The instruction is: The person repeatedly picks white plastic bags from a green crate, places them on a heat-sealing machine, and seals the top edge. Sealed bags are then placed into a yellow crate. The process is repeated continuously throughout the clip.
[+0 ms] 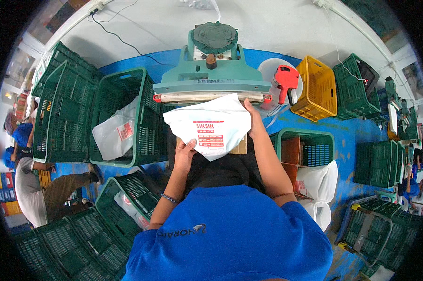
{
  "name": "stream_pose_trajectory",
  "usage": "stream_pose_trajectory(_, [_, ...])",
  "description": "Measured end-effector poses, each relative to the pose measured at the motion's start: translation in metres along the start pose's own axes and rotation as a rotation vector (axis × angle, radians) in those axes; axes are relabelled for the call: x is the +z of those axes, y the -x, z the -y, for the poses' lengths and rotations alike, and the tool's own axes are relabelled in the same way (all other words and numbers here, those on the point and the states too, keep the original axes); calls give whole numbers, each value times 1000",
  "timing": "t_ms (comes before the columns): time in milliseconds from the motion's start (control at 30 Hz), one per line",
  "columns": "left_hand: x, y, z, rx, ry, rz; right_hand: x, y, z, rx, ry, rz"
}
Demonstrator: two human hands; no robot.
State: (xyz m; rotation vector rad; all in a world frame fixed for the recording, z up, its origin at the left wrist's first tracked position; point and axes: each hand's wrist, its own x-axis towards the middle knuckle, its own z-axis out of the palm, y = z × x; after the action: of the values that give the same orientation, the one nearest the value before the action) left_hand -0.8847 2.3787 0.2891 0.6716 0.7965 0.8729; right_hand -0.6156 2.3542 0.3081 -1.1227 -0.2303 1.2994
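A white bag [211,124] with red print is stretched between my two hands, in front of a green bag sealing machine [213,77]. My left hand [185,153] pinches the bag's lower left edge, thumb on its face. At the upper right corner, my right hand [253,117] grips the bag's side edge, with its fingers partly hidden behind. The bag's top edge reaches up to the pale sealing bar [192,97] and covers part of it. Whether the edge sits inside the jaw I cannot tell. Beneath the bag, a strip of brown cardboard [239,146] shows.
On the left, a green crate [143,117] holds similar white bags. A red handheld tool [285,80] lies on a round white surface at the right, beside a yellow crate [316,86]. Filled white bags [321,182] stand near my right elbow. A person [33,187] is bending at far left.
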Motion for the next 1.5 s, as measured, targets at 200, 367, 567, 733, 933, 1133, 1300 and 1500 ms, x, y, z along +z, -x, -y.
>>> stream_pose_trajectory(200, [2,-5,5,-60,3,-34,3,-9,5,83,-240,74])
stream_pose_trajectory(367, [-6,-15,5,-89,-20,19,3,-21,12,16,-127,23])
stream_pose_trajectory(567, [-11,-17,1,-80,-17,30,10,-35,22,45,-48,-60])
stream_pose_trajectory(733, [-14,-22,0,-68,-29,42,17,-46,35,-107,7,-33])
stream_pose_trajectory(933, [-9,-26,1,-41,-72,-12,20,-16,37,115,55,40])
stream_pose_trajectory(1133, [-15,-47,-40,223,-309,-79,51,27,53,-156,167,232])
stream_pose_trajectory(1300, [-9,-50,-68,311,-413,1,74,59,96,-547,195,127])
stream_pose_trajectory(1500, [21,-53,-81,414,-330,-49,91,69,126,-611,176,66])
